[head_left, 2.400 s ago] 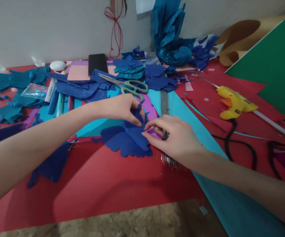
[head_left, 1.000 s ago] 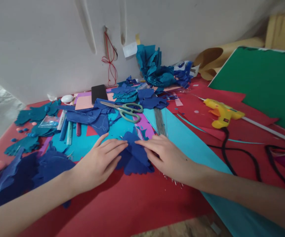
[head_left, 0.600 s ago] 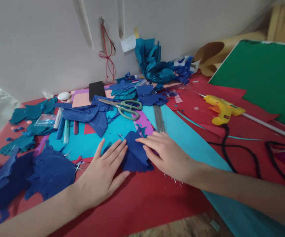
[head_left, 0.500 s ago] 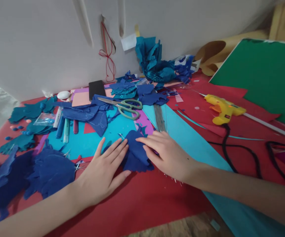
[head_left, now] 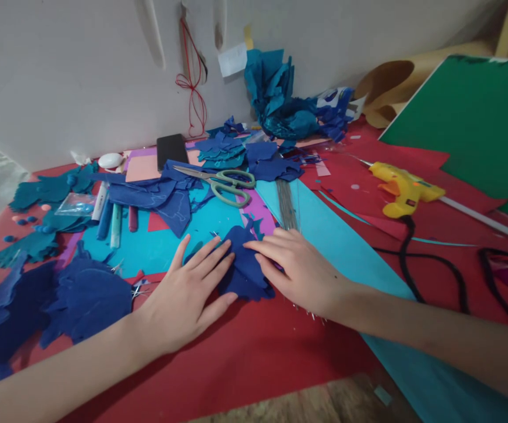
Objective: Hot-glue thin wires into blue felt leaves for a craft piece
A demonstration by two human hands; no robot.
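Observation:
Layered dark blue felt with a ragged lower edge lies in front of me, partly hidden under both hands. My left hand is open, its spread fingers resting flat on the felt's left side. From the right, my right hand touches the felt with its outstretched index finger and thumb, the two tips apart; its other fingers are curled and partly hidden. By the left fingertips a thin metallic pin shows. Beyond the felt lie green-handled scissors. A bundle of thin grey wires sits just behind the right hand.
At the right stand a yellow glue gun with a black cord and a green board. More cut blue felt lies left, near several markers. A black phone-like slab is at the back. Red sheeting covers the near table.
The view has shifted slightly, and most of the scene sits a little higher. Both hands stay on the blue felt, which lies slightly differently under the fingers.

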